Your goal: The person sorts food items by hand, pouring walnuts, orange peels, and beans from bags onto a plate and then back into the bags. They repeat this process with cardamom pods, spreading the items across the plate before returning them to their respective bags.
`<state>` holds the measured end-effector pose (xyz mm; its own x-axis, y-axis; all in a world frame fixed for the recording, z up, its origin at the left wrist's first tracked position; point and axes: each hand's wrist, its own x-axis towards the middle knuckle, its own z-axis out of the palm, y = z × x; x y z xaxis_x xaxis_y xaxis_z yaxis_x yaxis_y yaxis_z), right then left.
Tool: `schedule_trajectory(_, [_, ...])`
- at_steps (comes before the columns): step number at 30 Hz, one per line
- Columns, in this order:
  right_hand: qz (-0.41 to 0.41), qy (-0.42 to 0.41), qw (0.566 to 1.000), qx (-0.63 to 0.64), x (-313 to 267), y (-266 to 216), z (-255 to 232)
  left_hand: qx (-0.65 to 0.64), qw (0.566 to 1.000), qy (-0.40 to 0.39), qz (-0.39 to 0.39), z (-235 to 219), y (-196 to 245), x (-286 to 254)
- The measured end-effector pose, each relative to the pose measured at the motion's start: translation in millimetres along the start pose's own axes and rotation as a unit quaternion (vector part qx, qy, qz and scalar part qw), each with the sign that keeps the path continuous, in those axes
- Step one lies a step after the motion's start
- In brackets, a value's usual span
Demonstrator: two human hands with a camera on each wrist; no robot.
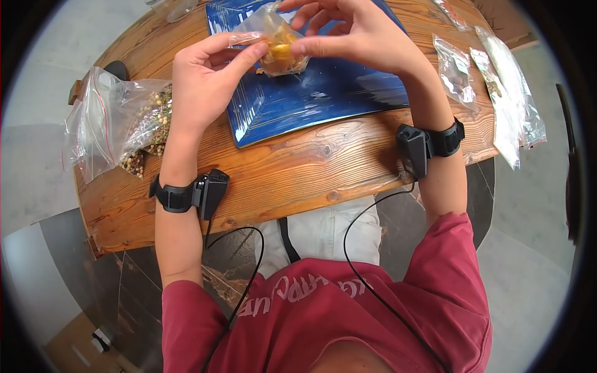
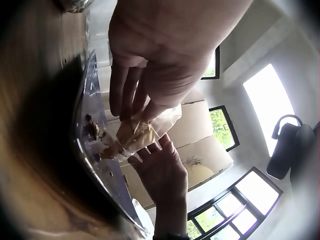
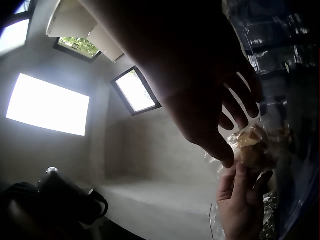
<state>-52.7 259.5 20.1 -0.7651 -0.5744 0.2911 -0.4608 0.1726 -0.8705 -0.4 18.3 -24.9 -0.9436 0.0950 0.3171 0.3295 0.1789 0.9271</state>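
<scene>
A small clear plastic bag point(image 1: 273, 38) with yellow pieces inside is held over a large blue plate point(image 1: 323, 93). My left hand point(image 1: 208, 78) pinches the bag's side between thumb and fingers. From the other side my right hand point(image 1: 360, 34) comes up to it, thumb at the bag and fingers spread near its top. The left wrist view has both the left hand point(image 2: 160, 60) and the right hand point(image 2: 165, 175) around the bag point(image 2: 145, 132). Brown bits point(image 2: 92, 127) lie on the plate beneath it.
On the wooden table point(image 1: 323, 149), a zip bag of mixed beans point(image 1: 149, 118) lies at the left. Several clear packets point(image 1: 457, 68) and white-looking bags point(image 1: 507, 93) lie along the right edge. Another clear bag point(image 1: 171, 7) is at the far left. Cables point(image 1: 354, 230) hang from both wrist cameras.
</scene>
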Motion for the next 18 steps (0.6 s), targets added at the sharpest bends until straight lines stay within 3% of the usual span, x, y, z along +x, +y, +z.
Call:
schedule_trajectory(1, [-0.046,0.005,0.998,-0.035,-2,4,-1,0.001,1.000,0.003,-0.006,-1,2,0])
schedule_trajectory(5, [0.045,-0.034,0.998,0.001,2,9,-6,-0.007,1.000,0.005,0.026,-1,3,2])
schedule_trajectory(8, [0.055,0.032,0.997,-0.048,4,12,-7,0.029,0.999,0.030,0.017,-2,8,3])
schedule_trajectory(12, [0.034,0.043,0.998,-0.002,1,0,9,0.009,0.998,0.022,0.057,0,-4,2])
schedule_trajectory(13, [-0.023,0.031,0.999,0.004,1,6,10,-0.009,0.998,0.013,0.066,1,-5,3])
schedule_trajectory(18, [-0.003,0.061,0.998,-0.022,4,13,7,-0.029,0.998,0.046,0.022,3,1,1])
